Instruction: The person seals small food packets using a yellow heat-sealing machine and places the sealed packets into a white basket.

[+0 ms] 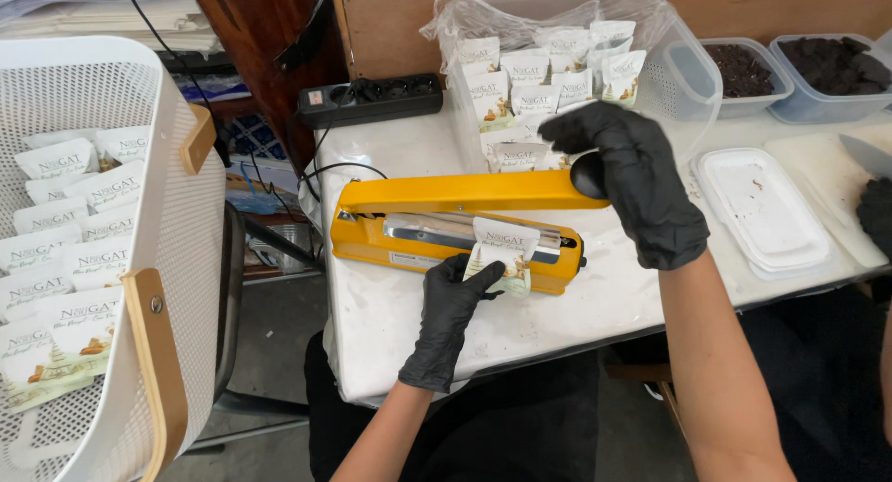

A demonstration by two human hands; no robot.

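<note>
A yellow heat sealer (446,224) sits on the white table (567,324), its arm raised. My left hand (449,319), in a black glove, holds a small white printed pouch (503,253) with its top edge laid across the sealer's bar. My right hand (632,180), also gloved in black, grips the black knob at the end of the sealer's arm. Behind the sealer a clear plastic tub (683,69) lined with a bag holds several more upright pouches (534,78).
A white mesh basket (172,213) with wooden handles at left holds several pouches. A black power strip (372,98) lies behind the sealer. Stacked white lids (764,213) and two tubs of dark pieces (832,69) are at right, where another gloved hand (875,214) and a knife blade (866,153) show.
</note>
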